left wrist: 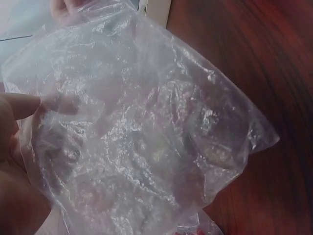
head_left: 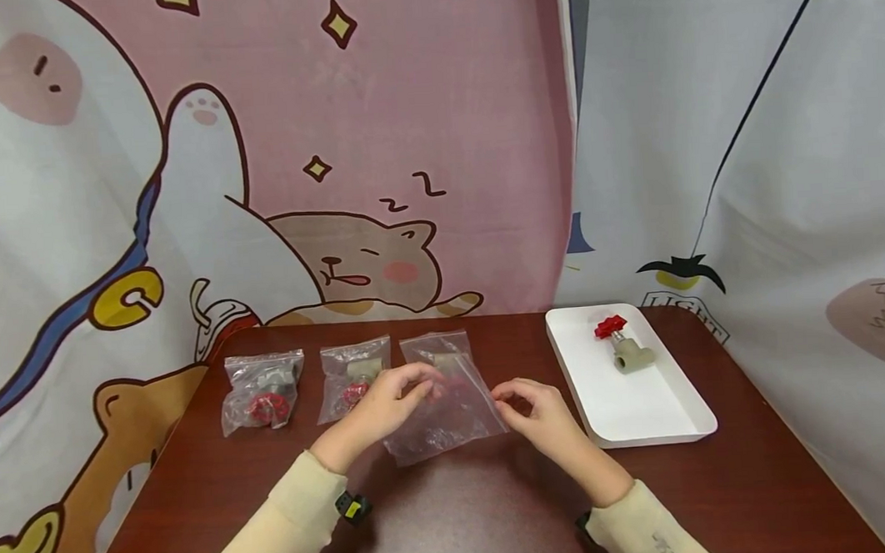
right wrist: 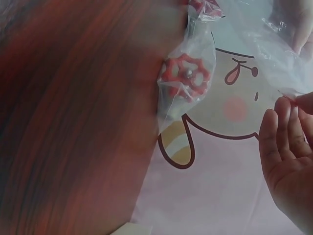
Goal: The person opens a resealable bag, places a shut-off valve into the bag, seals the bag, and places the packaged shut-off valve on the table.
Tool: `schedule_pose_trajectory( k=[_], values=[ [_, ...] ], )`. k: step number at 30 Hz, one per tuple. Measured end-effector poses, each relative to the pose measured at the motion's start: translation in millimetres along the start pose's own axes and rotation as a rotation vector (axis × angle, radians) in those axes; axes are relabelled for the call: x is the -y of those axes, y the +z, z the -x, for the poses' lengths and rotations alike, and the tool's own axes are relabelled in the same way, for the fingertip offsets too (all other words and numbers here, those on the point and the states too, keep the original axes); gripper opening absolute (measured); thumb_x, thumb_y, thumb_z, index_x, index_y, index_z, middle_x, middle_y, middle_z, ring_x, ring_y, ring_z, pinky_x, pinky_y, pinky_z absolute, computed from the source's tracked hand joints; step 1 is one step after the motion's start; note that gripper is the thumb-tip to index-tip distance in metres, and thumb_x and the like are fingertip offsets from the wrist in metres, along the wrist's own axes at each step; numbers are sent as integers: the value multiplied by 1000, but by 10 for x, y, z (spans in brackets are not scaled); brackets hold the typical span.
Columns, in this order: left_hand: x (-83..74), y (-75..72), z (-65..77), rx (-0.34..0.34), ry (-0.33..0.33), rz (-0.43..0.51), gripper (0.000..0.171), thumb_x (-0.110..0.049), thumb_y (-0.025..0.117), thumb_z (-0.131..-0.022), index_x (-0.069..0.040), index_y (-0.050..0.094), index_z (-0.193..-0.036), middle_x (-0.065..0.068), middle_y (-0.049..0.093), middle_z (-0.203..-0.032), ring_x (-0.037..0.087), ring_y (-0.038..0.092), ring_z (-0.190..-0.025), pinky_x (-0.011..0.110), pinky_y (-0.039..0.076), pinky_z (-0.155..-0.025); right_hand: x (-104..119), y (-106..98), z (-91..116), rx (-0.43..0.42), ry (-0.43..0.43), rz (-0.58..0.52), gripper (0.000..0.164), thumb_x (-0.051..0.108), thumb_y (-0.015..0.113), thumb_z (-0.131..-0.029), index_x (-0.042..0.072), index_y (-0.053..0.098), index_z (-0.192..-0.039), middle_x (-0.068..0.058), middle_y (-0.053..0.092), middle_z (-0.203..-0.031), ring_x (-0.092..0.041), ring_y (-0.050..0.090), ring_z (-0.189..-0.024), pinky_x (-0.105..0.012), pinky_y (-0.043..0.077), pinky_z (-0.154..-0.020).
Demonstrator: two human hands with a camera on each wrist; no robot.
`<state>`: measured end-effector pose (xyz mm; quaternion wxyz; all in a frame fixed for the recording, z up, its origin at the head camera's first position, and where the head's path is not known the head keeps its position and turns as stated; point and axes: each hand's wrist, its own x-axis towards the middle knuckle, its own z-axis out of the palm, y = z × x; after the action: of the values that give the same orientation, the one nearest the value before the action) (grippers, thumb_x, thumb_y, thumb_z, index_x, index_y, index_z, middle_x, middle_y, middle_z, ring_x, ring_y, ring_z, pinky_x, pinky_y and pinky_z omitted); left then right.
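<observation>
Both hands hold a clear plastic zip bag (head_left: 444,422) stretched out above the table's middle. My left hand (head_left: 398,402) pinches one side, its thumb (left wrist: 22,105) in front of the film and its fingers partly hidden behind. At the opposite edge, the thumb and fingertips of my right hand (head_left: 542,417) pinch the film, also seen close up in the right wrist view. Behind the held bag lies a bagged valve with a red handwheel (right wrist: 186,77); in the head view the film blurs it.
Two more bagged valves lie leftward: one bag (head_left: 262,392) at the far left, another bag (head_left: 353,377) beside my left hand. A white tray (head_left: 645,412) on the right bears a loose valve (head_left: 627,350) with a red handwheel. Printed curtains (head_left: 433,101) stand behind the brown table (head_left: 456,526).
</observation>
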<state>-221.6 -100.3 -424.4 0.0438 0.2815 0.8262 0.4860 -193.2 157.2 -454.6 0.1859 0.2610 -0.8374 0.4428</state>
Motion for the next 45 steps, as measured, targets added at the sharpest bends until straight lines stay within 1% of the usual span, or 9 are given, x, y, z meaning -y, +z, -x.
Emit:
schedule_pose_trajectory(
  k=[5,8,12,14,16,20,27,38,45],
  values=[
    [-29,19,-2,-96,30,-174,26,-16,57,-95,-14,61,-120,0,69,-108,14,63,-100,33,51,-86,40,32,-12,-14,22,-6,13,4,73,-79,13,68,-85,6,67,-78,-2,57,-72,-30,51,-61],
    [-28,34,-16,-232,99,-251,39,-16,66,-89,-14,54,-127,1,59,-122,14,56,-110,37,47,-92,66,53,-23,-40,0,3,13,3,74,-78,14,68,-84,7,65,-76,-3,56,-70,-29,50,-58],
    [-82,69,-27,-444,182,-226,46,-15,76,-79,-12,52,-117,8,50,-114,17,50,-100,34,49,-80,88,80,-28,-86,-36,10,16,-1,74,-75,13,68,-80,8,63,-72,-6,55,-65,-22,48,-54],
    [-129,95,-23,-494,204,-182,39,-15,78,-76,-11,53,-106,10,51,-102,16,50,-88,30,48,-69,97,91,-27,-98,-47,2,18,-3,74,-73,13,68,-79,7,62,-71,-5,55,-63,-18,47,-53],
    [-172,131,-11,-483,200,-150,30,-16,77,-77,-13,55,-97,8,53,-90,14,50,-77,26,46,-60,101,103,-26,-100,-55,-2,18,-4,73,-72,12,68,-79,7,62,-71,-4,54,-62,-17,47,-53],
    [-242,221,9,-362,123,-158,12,-24,74,-82,-18,63,-83,-6,56,-72,8,50,-62,20,43,-53,114,126,-31,-91,-72,23,18,-4,72,-73,12,68,-79,6,61,-71,-2,53,-62,-17,48,-53],
    [-263,365,-19,-241,30,-331,21,-41,66,-87,-21,72,-80,-15,59,-66,-2,48,-57,17,42,-53,167,172,-39,-83,-163,97,16,-3,72,-74,12,68,-79,7,60,-70,-1,52,-62,-13,45,-55],
    [-266,384,-32,-122,-11,-213,12,-22,60,-93,-16,69,-87,-7,64,-69,-1,55,-53,19,46,-53,158,199,-43,-90,-117,32,13,-3,71,-77,10,69,-79,5,64,-73,-1,52,-61,-12,45,-54],
    [-283,374,-14,-112,-17,-249,15,-18,58,-91,-17,70,-83,-8,61,-61,-2,54,-52,19,43,-50,180,222,-66,-86,-116,41,11,-1,71,-76,10,69,-77,5,63,-72,-1,51,-61,-12,43,-54]
  ],
)
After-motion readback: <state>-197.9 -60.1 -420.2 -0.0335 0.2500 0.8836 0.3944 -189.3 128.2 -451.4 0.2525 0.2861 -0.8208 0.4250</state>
